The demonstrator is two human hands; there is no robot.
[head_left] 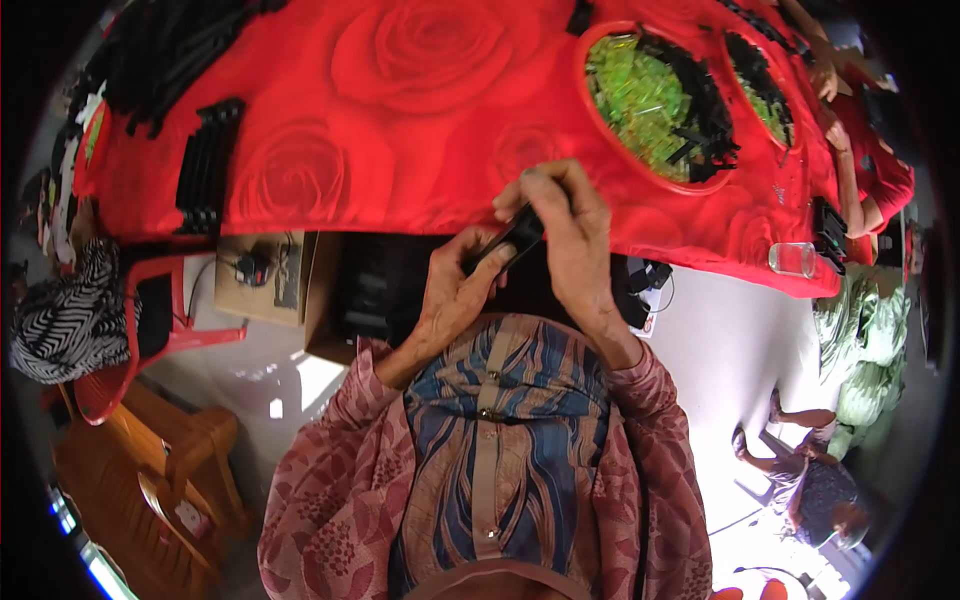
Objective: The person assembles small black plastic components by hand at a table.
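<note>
Just off the near edge of the red table, I hold a slim black plastic piece (518,240) in front of me, tilted up to the right. My left hand (462,282) is closed around its lower end, thumb lying along it. The fingers of my right hand (572,225) are bent over its upper end and partly hide it. What the piece is exactly cannot be made out.
A rose-patterned red cloth (400,130) covers the table. Right of my hands are two red basins (597,118) of yellow-green clear and black pieces. Black bars (207,165) lie at left, near a black heap (170,60). Cardboard boxes (318,290) stand below. Other people sit around.
</note>
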